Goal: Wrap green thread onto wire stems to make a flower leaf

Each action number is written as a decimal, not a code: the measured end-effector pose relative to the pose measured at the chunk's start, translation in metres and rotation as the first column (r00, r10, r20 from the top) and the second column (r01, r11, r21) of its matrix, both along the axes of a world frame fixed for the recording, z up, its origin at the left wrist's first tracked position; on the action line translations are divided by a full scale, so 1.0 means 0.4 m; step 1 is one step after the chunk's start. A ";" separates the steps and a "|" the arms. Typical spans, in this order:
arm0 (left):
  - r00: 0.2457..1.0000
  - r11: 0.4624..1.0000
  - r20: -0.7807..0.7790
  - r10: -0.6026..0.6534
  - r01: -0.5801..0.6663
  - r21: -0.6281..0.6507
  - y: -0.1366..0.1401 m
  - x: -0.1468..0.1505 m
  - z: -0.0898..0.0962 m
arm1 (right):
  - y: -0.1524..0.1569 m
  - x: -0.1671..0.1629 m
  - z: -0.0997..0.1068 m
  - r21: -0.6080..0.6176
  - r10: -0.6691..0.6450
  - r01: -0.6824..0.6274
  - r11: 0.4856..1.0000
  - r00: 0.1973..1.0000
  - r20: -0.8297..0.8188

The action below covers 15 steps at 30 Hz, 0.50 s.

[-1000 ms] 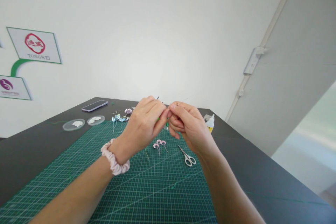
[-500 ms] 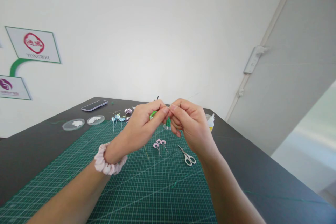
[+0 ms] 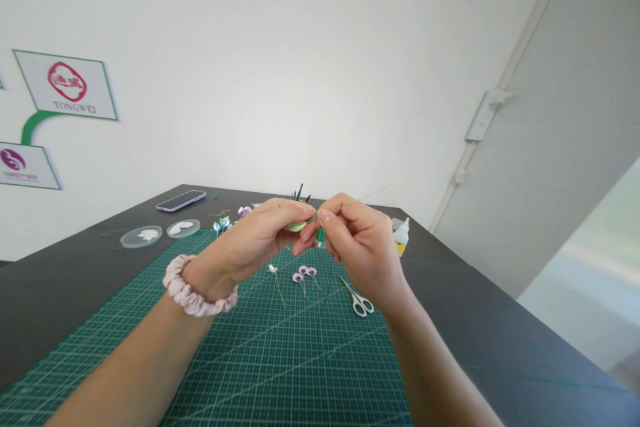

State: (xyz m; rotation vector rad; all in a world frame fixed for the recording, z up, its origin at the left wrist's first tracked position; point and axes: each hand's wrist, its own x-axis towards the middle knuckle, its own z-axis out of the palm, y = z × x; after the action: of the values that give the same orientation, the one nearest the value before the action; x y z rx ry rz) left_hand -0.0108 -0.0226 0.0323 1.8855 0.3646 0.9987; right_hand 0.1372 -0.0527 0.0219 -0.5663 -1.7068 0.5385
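Pale-green piece [image 3: 297, 227] is clamped in my left grip [image 3: 257, 235], long axis roughly crosswise, one end toward the right grip [image 3: 361, 247]. Right is pinched closed beside it, apparently on the thin strand [image 3: 377, 192] running out up and right; whether the two join, I can't tell. Both grips sit above the green mat [image 3: 280, 360] on the black desk [image 3: 465, 313]. White-handled scissors [image 3: 361, 307] lie nearer the right; plain white wall [image 3: 320, 80] behind.

Two hands [image 3: 361, 240], one green leaf-shaped piece [image 3: 296, 227], three pink ring-shaped petals [image 3: 297, 277], two dishes [image 3: 130, 239], one phone [image 3: 181, 201], one pair of scissors [image 3: 355, 294]
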 end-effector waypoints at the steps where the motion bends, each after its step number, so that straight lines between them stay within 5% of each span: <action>1: 1.000 1.000 -0.003 -0.006 0.006 -0.002 0.002 -0.002 -0.002 | 0.000 0.000 0.000 0.009 -0.013 0.012 1.000 1.000 0.014; 15: 1.000 0.999 -0.016 0.011 -0.011 -0.040 0.007 -0.004 -0.005 | -0.001 0.002 0.000 0.046 -0.017 0.011 0.999 0.993 0.121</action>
State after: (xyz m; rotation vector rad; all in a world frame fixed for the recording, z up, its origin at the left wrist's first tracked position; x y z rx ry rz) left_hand -0.0124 -0.0197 0.0302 1.8576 0.4020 0.9775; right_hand 0.1380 -0.0533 0.0221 -0.5878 -1.8240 0.4616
